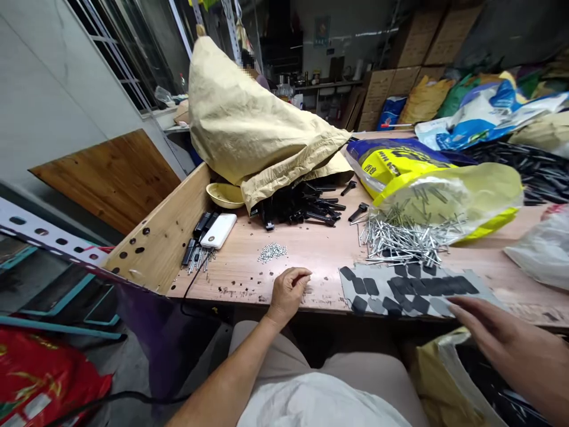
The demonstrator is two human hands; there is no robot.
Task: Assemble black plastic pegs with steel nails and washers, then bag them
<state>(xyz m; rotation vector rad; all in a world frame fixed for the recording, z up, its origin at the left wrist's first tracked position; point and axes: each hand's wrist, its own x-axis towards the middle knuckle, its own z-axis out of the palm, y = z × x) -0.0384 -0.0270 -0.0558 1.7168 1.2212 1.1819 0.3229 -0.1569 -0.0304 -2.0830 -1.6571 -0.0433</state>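
Note:
My left hand point(288, 292) rests on the front edge of the wooden workbench point(311, 252), fingers curled together in a pinch; whatever is in them is too small to make out. A little heap of tiny silver parts point(272, 252) lies just beyond it. My right hand point(489, 323) reaches flat, fingers stretched out, to the near right corner of a grey sheet with black adhesive pads point(413, 289). Behind the sheet lies a pile of long silver pins point(398, 240). A heap of black plastic parts point(302, 207) spills from under a big tan paper sack point(253, 130).
A white power bank point(219, 230) with black clips and pins lies at the left. A yellow bowl point(224, 194) sits beside the sack. A yellow plastic bag point(444, 184) spills pins; more bags and cartons crowd the right and back. A wooden side board point(155, 237) walls the left.

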